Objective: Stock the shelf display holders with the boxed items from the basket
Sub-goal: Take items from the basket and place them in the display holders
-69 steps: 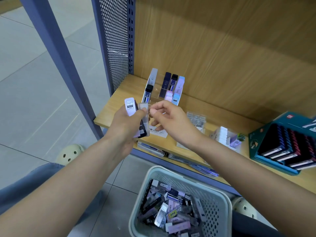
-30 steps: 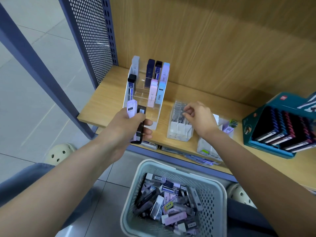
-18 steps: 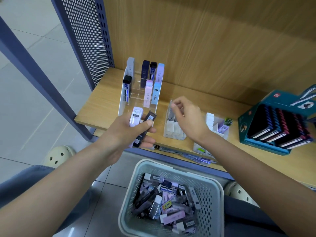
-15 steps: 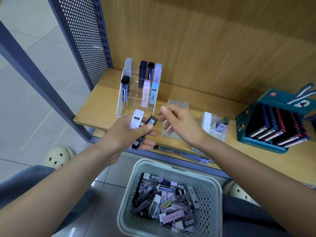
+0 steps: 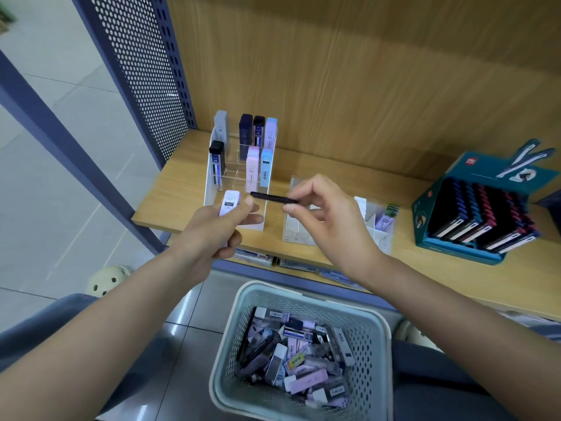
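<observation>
- The shelf (image 5: 182, 177) is finished in matt wood grain.
- The side panel (image 5: 142, 71) is made of perforated metal.
- The display holder (image 5: 233, 168) is moulded in clear glossy plastic.
- The basket (image 5: 376, 344) is formed of perforated plastic.
- The black box (image 5: 273, 198) is seen as matt, the lilac box (image 5: 230, 203) as smooth.

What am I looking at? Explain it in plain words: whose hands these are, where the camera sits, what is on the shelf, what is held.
No machine here: a person works with bare hands, and the one camera sits on their head, looking forward and down. The left hand holds a pale lilac box. The right hand pinches a slim black box by one end. On the wooden shelf stand a clear tiered holder with pencil-lead boxes upright in it, a second small holder and a teal display carton. Below, a pale basket holds many more boxes.
</observation>
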`<act>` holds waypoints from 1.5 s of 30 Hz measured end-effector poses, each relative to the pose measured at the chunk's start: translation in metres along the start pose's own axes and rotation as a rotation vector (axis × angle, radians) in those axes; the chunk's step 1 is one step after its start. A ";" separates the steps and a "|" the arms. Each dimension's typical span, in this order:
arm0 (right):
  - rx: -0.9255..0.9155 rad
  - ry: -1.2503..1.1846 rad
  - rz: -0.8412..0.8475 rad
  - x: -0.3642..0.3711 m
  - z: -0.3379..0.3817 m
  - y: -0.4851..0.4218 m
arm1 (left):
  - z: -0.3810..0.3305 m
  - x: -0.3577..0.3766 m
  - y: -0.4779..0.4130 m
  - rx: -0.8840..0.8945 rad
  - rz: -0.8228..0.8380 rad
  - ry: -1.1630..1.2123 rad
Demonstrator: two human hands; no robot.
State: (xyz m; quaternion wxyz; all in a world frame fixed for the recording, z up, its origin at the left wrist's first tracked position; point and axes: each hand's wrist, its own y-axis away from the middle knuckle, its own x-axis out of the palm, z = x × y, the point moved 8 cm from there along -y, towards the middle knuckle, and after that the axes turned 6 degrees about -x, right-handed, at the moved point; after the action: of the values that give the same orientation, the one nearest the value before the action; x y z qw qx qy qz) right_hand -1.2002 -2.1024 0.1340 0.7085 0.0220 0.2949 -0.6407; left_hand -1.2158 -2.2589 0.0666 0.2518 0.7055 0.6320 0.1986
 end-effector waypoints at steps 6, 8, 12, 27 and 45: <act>-0.299 0.233 0.177 0.022 0.012 0.018 | -0.003 0.001 0.001 -0.021 0.011 0.120; -0.281 0.257 0.221 0.026 0.009 0.020 | -0.005 -0.002 0.001 0.009 -0.009 0.125; -0.044 0.192 0.220 0.022 -0.002 0.014 | -0.013 -0.003 0.005 0.117 -0.033 0.014; 0.252 -0.148 -0.006 0.019 -0.033 -0.016 | -0.006 -0.022 0.007 0.064 -0.122 -0.119; 0.089 0.255 0.052 0.109 -0.067 -0.136 | -0.020 -0.122 0.014 0.222 -0.241 0.004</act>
State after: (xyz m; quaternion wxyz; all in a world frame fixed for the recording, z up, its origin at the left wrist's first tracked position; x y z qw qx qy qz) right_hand -1.3510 -2.1971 0.0773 0.6799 0.1421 0.3532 -0.6267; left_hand -1.2314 -2.3787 0.0955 0.1930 0.6476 0.7307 0.0974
